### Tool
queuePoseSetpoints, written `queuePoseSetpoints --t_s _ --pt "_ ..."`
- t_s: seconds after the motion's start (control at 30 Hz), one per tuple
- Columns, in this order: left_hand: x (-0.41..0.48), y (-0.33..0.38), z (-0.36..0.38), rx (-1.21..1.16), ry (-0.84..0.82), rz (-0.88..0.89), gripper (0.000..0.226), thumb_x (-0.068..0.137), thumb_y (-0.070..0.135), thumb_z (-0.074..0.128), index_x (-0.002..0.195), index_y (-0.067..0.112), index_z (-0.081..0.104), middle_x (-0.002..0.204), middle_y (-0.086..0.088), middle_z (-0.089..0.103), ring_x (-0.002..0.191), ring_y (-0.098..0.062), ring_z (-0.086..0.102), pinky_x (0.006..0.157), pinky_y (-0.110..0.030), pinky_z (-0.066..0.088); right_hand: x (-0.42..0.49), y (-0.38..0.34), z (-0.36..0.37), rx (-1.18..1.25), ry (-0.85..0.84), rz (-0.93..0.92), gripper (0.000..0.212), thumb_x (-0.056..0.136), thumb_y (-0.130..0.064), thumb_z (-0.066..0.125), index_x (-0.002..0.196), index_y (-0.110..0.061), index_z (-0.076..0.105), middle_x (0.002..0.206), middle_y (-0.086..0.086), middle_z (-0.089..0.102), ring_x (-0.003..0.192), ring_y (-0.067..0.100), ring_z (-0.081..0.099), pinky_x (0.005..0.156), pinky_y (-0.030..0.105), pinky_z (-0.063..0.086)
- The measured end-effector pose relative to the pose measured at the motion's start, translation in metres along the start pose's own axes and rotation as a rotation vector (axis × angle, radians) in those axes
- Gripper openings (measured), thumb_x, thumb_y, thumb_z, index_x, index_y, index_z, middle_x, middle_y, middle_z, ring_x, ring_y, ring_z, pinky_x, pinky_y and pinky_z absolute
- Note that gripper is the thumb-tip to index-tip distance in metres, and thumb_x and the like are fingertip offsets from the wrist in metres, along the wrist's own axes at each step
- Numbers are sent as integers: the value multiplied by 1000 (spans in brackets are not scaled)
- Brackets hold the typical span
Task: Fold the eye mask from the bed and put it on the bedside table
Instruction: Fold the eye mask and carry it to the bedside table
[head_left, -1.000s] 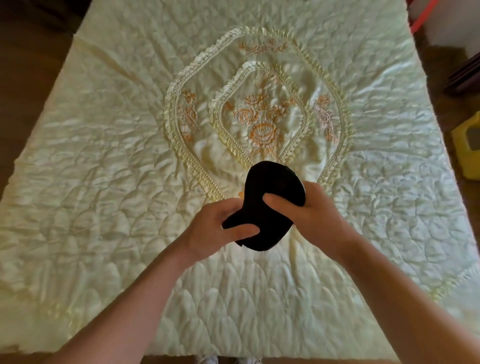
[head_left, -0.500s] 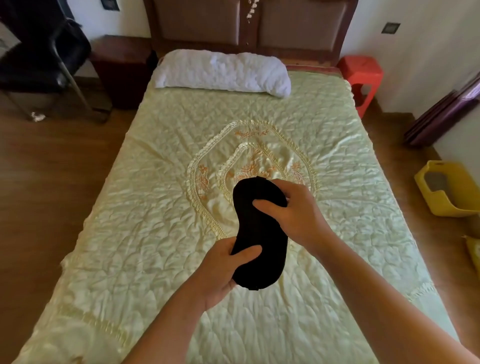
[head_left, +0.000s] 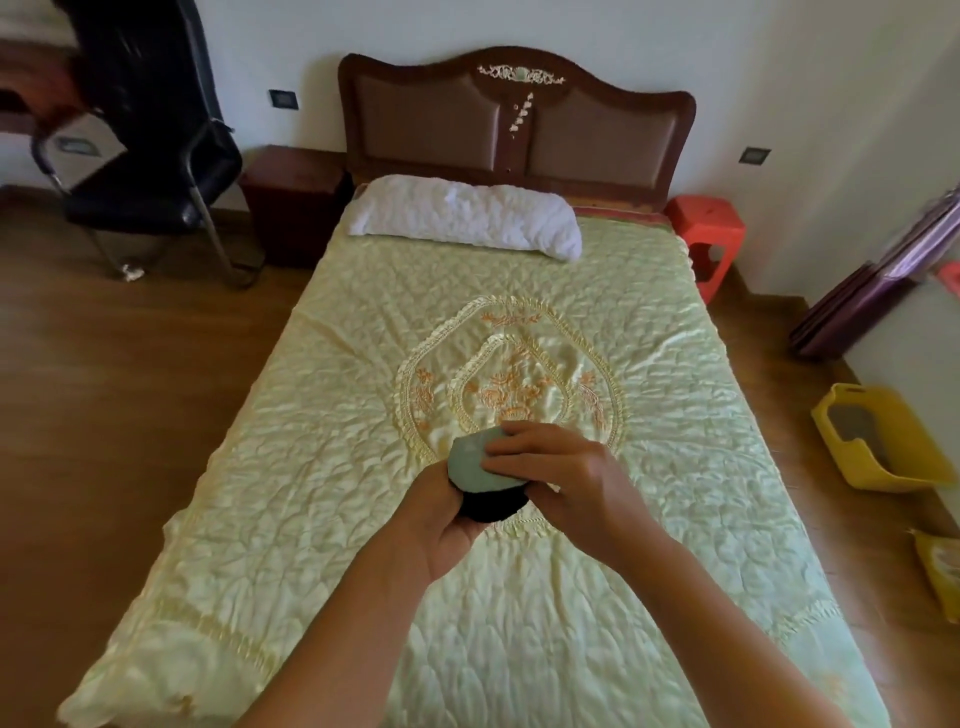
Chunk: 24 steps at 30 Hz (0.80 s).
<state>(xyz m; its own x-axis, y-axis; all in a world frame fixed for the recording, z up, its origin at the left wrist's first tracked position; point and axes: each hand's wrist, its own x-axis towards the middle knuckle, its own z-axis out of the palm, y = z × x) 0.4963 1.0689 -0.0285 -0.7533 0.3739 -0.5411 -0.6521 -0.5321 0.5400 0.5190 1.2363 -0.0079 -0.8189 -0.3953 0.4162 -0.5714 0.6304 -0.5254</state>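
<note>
Both hands closed on eye mask (head_left: 480, 475), folded, pale green side up: left hand (head_left: 447, 525) beneath, right hand (head_left: 566, 480) on top. Bedside table (head_left: 293, 200) at 11 o'clock.

A wooden floor (head_left: 114, 395) runs round a bed (head_left: 363, 467) spread with a pale yellow quilted cover, its middle embroidered in orange, and a white pillow (head_left: 462, 218) lies below the dark padded headboard (head_left: 519, 124) against the white wall (head_left: 779, 62). A dark wooden bedside table (head_left: 293, 202) stands at the left of the headboard beside a black chair (head_left: 156, 176), and a red plastic stool (head_left: 709, 236) stands at the right. Farther right, a yellow plastic bin (head_left: 878, 441) lies on the floor near dark purple curtains (head_left: 872, 296).
</note>
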Motion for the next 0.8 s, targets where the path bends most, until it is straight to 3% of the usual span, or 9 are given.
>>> queuePoseSetpoints --t_s 0.13,0.23,0.33,0.43,0.57,0.67,0.8 --pt "-16 8 -6 -150 -83 -46 34 99 15 44 106 0 74 97 -20 76 82 -30 75 64 -36 62 -1 -7 1 -47 -33 -63 39 77 15 77 109 -8 80 117 10 78 123 31 66 97 43 58" --pt "-26 13 -13 -195 -138 -58 45 98 32 47 121 -1 66 110 -23 72 93 -33 73 73 -39 62 2 -13 3 -50 -65 -94 43 78 16 66 113 -7 78 122 10 76 127 30 62 100 47 56" --pt "-34 14 -16 -136 -149 -9 37 93 17 59 125 -1 63 115 -24 71 102 -32 71 75 -34 61 3 -17 6 38 -84 -53 46 76 7 57 116 -5 76 124 8 74 131 25 59 106 40 51" --pt "-38 17 -17 -85 -74 44 45 82 7 65 126 -2 60 118 -24 70 102 -33 71 73 -33 62 1 -19 5 218 64 109 39 77 0 58 110 -9 77 117 4 75 120 17 65 99 33 54" --pt "-44 26 -19 -27 34 136 35 85 2 65 120 3 63 105 -18 76 89 -28 75 61 -31 61 0 -19 3 481 215 500 32 84 -24 63 114 -29 73 114 -4 74 106 5 69 88 30 58" --pt "-47 30 -16 59 99 189 37 81 8 71 117 4 65 104 -17 76 84 -25 75 59 -31 62 -3 -20 9 692 250 710 39 81 -33 67 119 -24 70 111 4 75 101 16 73 87 40 61" --pt "-48 29 -17 187 175 250 42 70 18 79 109 6 70 103 -17 76 84 -25 74 60 -32 62 -8 -29 22 946 294 892 44 79 -39 70 117 -18 71 108 11 77 96 23 76 83 40 62"
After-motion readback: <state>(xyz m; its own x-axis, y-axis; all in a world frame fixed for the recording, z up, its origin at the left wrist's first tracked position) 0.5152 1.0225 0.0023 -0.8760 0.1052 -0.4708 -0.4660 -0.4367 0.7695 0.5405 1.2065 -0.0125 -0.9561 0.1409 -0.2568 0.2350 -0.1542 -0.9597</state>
